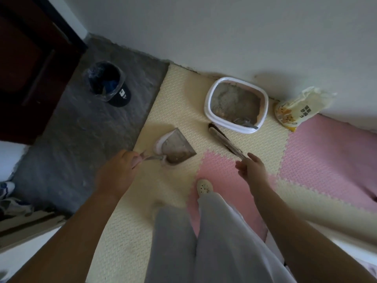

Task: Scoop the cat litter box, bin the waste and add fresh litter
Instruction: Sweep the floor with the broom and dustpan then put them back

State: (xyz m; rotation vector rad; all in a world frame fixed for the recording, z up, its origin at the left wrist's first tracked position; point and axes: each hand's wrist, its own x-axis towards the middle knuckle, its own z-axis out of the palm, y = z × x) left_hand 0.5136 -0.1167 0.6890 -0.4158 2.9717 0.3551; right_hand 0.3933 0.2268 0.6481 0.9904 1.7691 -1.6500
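Observation:
A white litter box [208,99] with grey litter stands on the foam mat by the wall, a grey scoop [245,123] lying inside its near corner. My left hand [122,166] grips the handle of a pink dustpan [175,148] that holds some grey litter. My right hand [250,168] is at the near end of a long brush [224,140] lying on the mat, fingers loosely spread; whether it touches the brush is unclear. A yellow bag of fresh litter [295,107] leans on the wall to the right. A bin [106,82] with a clear liner stands at the left.
Cream and pink foam tiles [179,103] cover the floor; a grey strip of bare floor [81,139] lies to the left by a dark door [30,58]. My legs and one slipper [204,186] are below. Shoes [8,193] sit at the far left edge.

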